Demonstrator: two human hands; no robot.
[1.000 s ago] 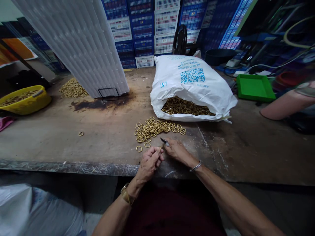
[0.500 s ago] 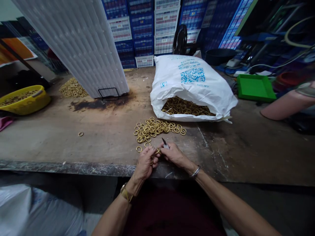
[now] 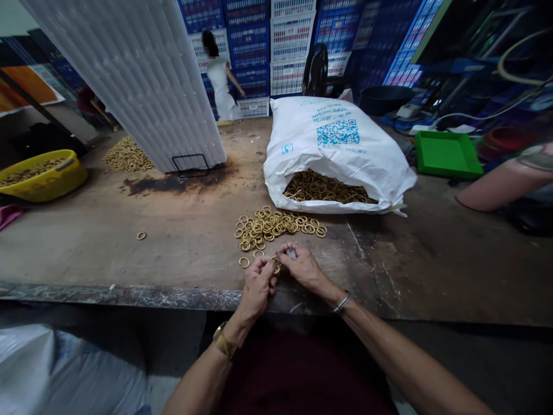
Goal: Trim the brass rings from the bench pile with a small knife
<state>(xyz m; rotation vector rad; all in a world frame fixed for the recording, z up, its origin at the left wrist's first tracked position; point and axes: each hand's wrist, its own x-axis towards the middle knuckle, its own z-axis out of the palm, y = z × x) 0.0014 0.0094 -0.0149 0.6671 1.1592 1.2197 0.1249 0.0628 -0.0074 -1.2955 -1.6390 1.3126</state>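
One brass-coloured round ring, at least, sits pinched between thumb and fingers of the left hand, by the near edge of the brown wooden table. The right hand is closed around a small grey tool; its dark blade, clear half a second ago, is no longer distinguishable, and its fingertips now appear to meet the ring. Judgement: both hands work the same piece. The loose pile of brass-coloured rings beyond lies unchanged. One co-worker in white has entered view behind.
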